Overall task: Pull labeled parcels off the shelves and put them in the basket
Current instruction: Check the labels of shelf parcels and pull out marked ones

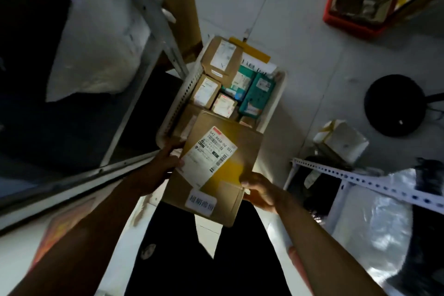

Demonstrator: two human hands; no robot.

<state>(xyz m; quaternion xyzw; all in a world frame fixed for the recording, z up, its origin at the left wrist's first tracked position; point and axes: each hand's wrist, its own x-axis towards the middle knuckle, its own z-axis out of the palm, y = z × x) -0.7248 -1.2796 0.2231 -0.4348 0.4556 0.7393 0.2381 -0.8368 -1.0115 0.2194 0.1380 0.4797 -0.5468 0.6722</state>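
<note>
Both hands pinch parcel [216,170]: left hand [165,163], right hand [258,188] | lower level into basket [276,101] near end | avoid crushing small boxes [213,98]

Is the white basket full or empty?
Nearly full: the white basket holds several labeled parcels, brown and teal, packed close.

Parcel storeroom. We note a white basket [276,101] of labelled cartons on the pale floor; left of it, grey steel shelving [149,14] bearing bagged packages; right of it, a perforated white rack [360,179]; beyond, a red crate [353,24].
</note>
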